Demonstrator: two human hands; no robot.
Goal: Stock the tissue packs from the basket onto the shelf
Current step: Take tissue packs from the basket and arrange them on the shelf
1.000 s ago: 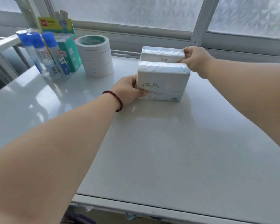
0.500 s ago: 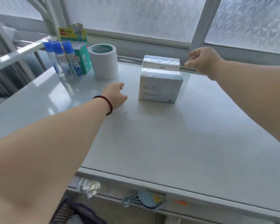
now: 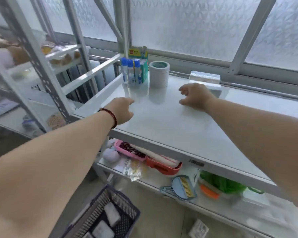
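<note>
Tissue packs [image 3: 206, 79] stand on the shelf [image 3: 162, 121]; both hands, left hand [image 3: 121, 109] and right hand [image 3: 194, 97], hang empty with fingers loosely spread, so the next reach goes down to the basket [image 3: 110, 219].

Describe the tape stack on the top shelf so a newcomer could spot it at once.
Start at the frosted window behind the white top shelf. Near the shelf's back left stands the tape stack, between the blue-capped glue bottles and the tissue packs. It is the only round white cylinder there.

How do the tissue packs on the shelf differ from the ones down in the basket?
The packs on the shelf stand by the window, partly hidden behind the right hand; the packs in the basket lie flat, low on the floor, inside dark mesh walls. Both are pale, wrapped packs, and neither hand holds any.
</note>
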